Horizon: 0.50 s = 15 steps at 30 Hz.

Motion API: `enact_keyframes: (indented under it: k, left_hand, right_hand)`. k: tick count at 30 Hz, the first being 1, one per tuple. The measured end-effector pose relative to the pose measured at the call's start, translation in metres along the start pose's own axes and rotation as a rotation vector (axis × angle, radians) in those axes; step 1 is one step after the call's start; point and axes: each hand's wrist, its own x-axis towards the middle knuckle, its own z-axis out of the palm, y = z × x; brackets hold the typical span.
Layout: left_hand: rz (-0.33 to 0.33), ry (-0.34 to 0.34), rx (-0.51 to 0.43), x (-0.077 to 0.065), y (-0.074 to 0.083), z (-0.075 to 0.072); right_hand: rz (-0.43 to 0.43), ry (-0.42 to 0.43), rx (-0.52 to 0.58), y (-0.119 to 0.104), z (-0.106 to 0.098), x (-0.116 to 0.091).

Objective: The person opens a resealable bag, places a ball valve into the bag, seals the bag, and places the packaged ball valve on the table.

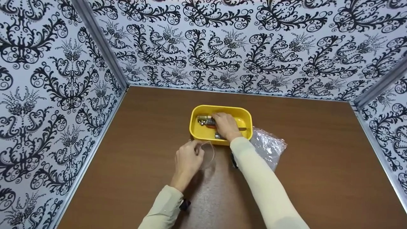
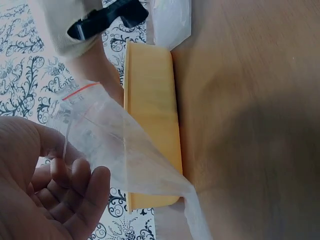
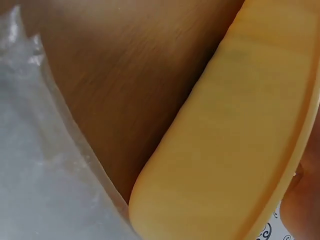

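My left hand [image 1: 188, 157] pinches the edge of a clear zip bag [image 2: 115, 150] with a red line along its top. The bag hangs in front of a yellow bin [image 1: 216, 142], partly overlapping it in the left wrist view. My right hand [image 1: 226, 125] reaches down into that bin. Its fingertips are at a shiny metal cylindrical piece [image 1: 203, 119] with something red beneath; whether they grip it is hidden. A smaller metal piece [image 1: 217, 135] lies under the hand, and a thin brown strip [image 1: 242, 129] shows to its right.
Another clear plastic bag [image 1: 267, 146] lies flat on the brown table [image 1: 152, 127], right of the bin and partly under my right forearm. Patterned panels [image 1: 222, 47] rise behind the table and at both sides.
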Motion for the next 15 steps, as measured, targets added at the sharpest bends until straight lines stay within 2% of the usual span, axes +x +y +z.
enact_keyframes:
  k: [9,15]
  left_hand:
    - [0.045,0.021,0.016,-0.001,0.0022,0.0002]
    - [0.071,0.027,0.026,-0.0016,0.0016,0.0027]
  right_hand:
    - [0.071,-0.133,-0.016,-0.0009,-0.0016,0.0011]
    - [0.1,-0.148,0.062,0.0006,-0.0021,0.0019]
